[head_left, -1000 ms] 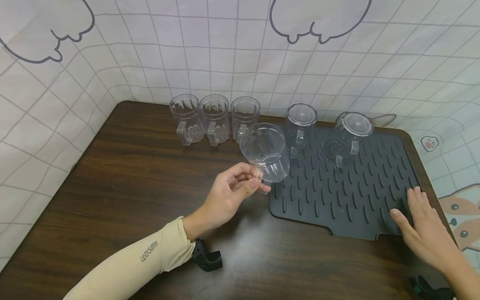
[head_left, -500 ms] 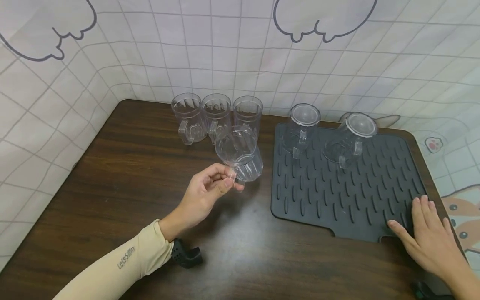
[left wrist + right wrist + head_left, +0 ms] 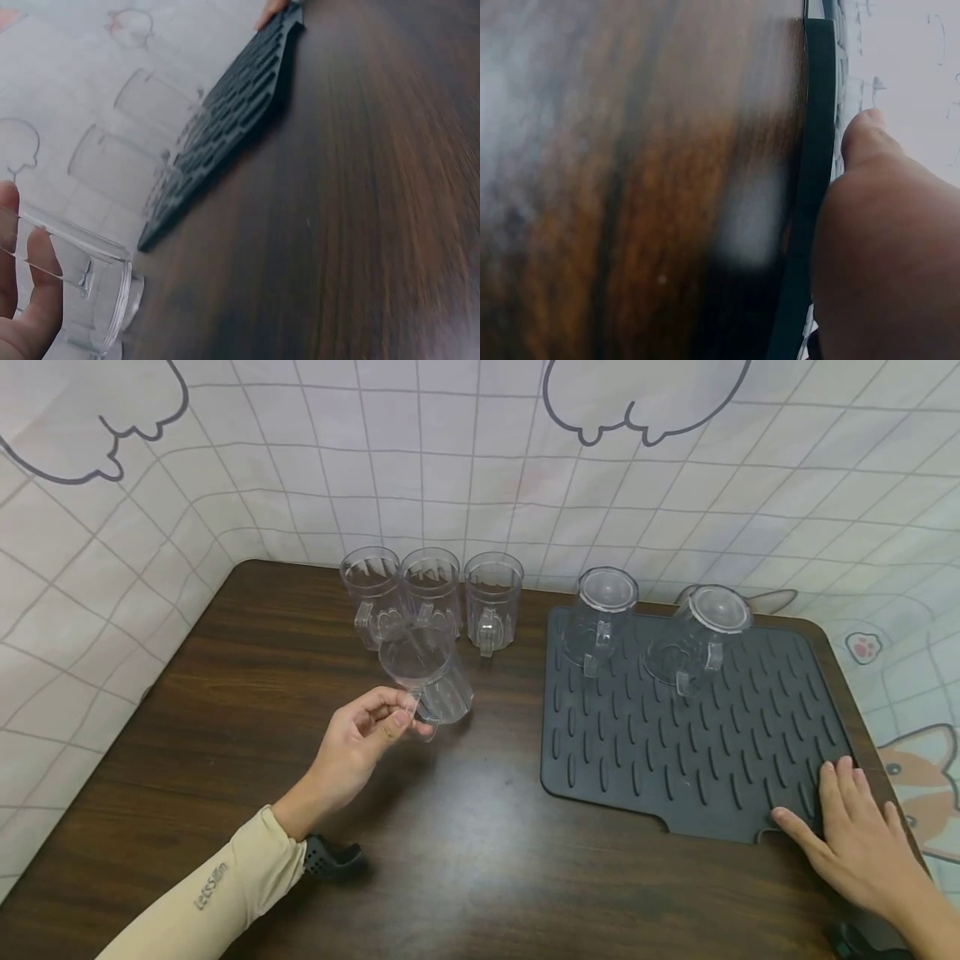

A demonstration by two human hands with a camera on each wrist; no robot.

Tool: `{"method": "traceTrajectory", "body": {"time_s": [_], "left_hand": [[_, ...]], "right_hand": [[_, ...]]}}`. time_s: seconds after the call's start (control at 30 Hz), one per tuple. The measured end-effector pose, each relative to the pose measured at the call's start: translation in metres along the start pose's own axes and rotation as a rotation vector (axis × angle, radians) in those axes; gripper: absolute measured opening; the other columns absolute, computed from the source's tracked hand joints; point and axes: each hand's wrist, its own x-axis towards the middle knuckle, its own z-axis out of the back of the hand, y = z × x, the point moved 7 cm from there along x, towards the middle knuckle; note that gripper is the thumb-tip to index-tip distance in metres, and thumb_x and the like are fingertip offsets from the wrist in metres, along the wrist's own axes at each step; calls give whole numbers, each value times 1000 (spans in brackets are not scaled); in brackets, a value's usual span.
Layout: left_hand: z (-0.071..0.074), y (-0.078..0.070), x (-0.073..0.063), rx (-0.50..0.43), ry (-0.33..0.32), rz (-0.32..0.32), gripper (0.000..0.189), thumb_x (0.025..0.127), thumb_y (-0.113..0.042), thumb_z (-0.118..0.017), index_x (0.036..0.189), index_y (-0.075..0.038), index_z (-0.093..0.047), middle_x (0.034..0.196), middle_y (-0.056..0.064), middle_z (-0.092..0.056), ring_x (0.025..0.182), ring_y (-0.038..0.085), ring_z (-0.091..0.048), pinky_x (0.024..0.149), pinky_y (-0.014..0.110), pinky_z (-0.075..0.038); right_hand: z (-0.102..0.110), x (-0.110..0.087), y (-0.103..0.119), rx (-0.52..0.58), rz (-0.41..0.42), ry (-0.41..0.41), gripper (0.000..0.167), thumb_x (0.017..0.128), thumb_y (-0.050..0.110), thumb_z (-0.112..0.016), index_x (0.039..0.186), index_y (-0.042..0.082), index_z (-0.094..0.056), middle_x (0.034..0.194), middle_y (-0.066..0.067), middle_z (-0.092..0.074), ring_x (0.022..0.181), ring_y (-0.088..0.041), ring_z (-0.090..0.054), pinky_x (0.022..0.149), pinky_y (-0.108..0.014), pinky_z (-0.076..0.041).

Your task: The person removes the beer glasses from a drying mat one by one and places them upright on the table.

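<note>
My left hand (image 3: 356,743) pinches the handle of a clear mug (image 3: 442,689), which tilts with its mouth toward the upper left, over the table left of the mat. In the left wrist view, fingers (image 3: 45,285) show beside the clear mug (image 3: 105,292). My right hand (image 3: 858,839) lies with fingers extended on the near right corner of the dark drying mat (image 3: 637,760). The right wrist view shows its thumb (image 3: 870,150) by the mat's edge (image 3: 817,150). Two clear mugs, one (image 3: 606,610) and another (image 3: 705,631), stand upside down on the mat.
Three clear mugs stand upright in a row along the back of the brown wooden table (image 3: 187,710): a left mug (image 3: 372,585), a middle mug (image 3: 431,577) and a right mug (image 3: 493,593). A tile-patterned backdrop (image 3: 450,468) rises behind.
My left hand has carried the tilted mug leftward, from the mat's left edge to in front of the upright row. The right hand has shifted slightly downward on the mat's corner.
</note>
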Motion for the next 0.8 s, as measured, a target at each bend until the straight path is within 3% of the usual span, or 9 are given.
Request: {"method": "traceTrajectory", "body": {"time_s": [0.27, 0.5, 0.8], "left_hand": [[21, 4, -7, 22, -45, 2, 20, 105, -1, -55, 109, -18, -65, 98, -10, -72, 93, 5, -76, 94, 22, -60], [39, 1, -14, 75, -78, 3, 13, 105, -2, -56, 110, -10, -65, 98, -8, -72, 92, 6, -76, 95, 21, -60], [59, 0, -24, 75, -127, 12, 12, 105, -2, -57, 110, -8, -65, 96, -7, -73, 92, 6, -76, 94, 21, -60]], "right_hand": [[-1, 0, 0, -12, -15, 31, 96, 109, 53, -41, 157, -14, 9, 161, -37, 23, 153, -55, 20, 113, -84, 16], [5, -1, -5, -20, -16, -19, 96, 108, 52, -42, 157, -15, 5, 161, -39, 19, 154, -55, 17, 114, -85, 11], [3, 2, -2, -17, -3, 9, 96, 109, 51, -42, 155, -19, 5, 158, -43, 20, 151, -61, 16, 113, -85, 10]]}}
